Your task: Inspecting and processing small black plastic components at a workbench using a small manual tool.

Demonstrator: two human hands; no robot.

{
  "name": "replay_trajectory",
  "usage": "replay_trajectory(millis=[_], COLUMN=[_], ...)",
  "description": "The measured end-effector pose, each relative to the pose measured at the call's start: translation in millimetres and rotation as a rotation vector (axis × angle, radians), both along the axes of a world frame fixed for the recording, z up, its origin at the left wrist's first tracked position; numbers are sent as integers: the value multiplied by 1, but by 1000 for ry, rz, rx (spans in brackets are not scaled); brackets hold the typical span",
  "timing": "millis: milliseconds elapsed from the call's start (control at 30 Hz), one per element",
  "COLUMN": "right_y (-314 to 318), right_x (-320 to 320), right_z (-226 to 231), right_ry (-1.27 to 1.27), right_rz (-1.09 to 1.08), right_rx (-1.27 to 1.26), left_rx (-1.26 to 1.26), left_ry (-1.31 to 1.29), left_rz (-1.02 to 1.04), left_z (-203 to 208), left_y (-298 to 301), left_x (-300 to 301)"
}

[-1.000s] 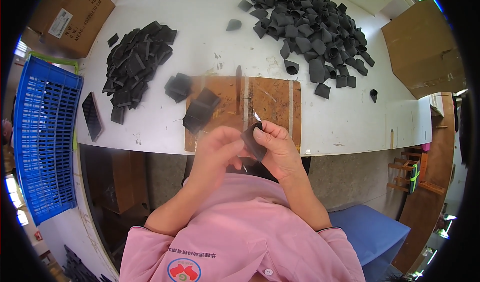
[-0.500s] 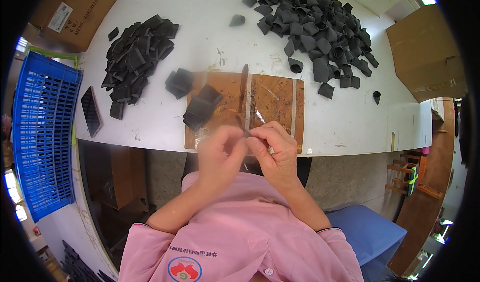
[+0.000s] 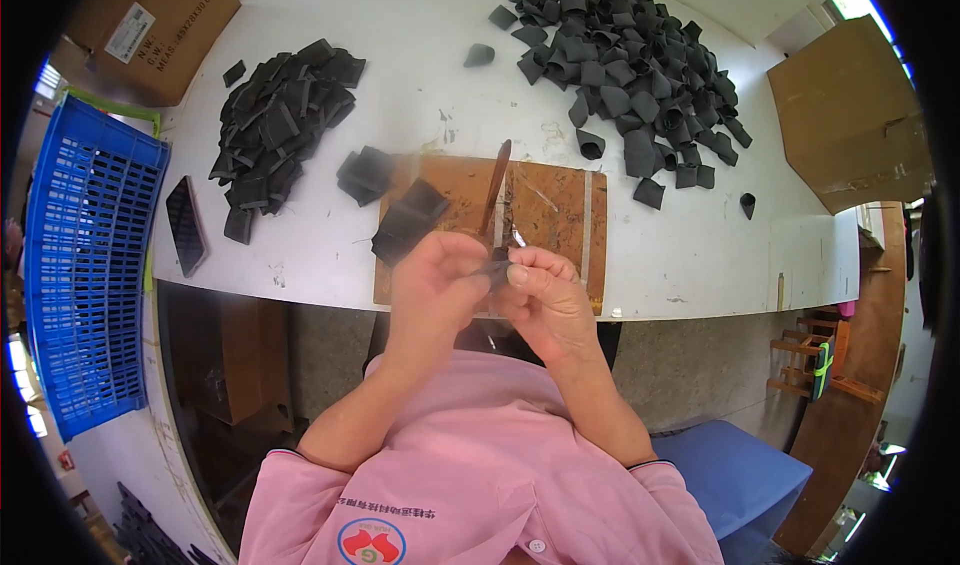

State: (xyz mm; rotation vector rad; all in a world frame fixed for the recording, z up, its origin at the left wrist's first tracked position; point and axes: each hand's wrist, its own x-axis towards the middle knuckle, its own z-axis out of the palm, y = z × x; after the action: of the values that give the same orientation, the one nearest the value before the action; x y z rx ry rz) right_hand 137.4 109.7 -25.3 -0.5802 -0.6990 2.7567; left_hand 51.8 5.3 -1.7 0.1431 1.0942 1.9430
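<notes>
Both my hands meet above the near edge of a worn wooden board. A small black fabric piece is pinched between them. My left hand grips its left side, with thumb and finger pressed together. On the other side my right hand pinches it too, fingers curled. The fingers cover much of the piece. Just beyond them, a slim brown stick-like tool lies on the board. Flat black fabric pieces rest on the board's left part, close to my left hand, with more black pieces at its far left corner.
A heap of flat black pieces lies at the left, a larger heap of rolled black pieces at the far right. A phone and blue plastic basket are left. Cardboard boxes stand at both sides; a blue stool is lower right.
My hands have shifted slightly and turned, so more of the black fabric piece shows between the fingers. The whole view has moved a little; the heaps look unchanged.
</notes>
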Motion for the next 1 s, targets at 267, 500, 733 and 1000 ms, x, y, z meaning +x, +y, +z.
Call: replay_trajectory(millis=[267,500,733,1000], right_y=[3,31,41,45], right_x=[1,-35,-53,-59], right_z=[19,112,74,71], right_ry=[-74,156,105,127], right_rz=[234,40,177,215], right_rx=[414,956,649,672], left_rx=[-144,612,416,539], left_ry=[603,-449,-292,-380], left_rz=[272,-278,-217,-97], left_z=[4,83,41,42], left_y=[0,4,16,18], left_x=[13,-34,-56,-49])
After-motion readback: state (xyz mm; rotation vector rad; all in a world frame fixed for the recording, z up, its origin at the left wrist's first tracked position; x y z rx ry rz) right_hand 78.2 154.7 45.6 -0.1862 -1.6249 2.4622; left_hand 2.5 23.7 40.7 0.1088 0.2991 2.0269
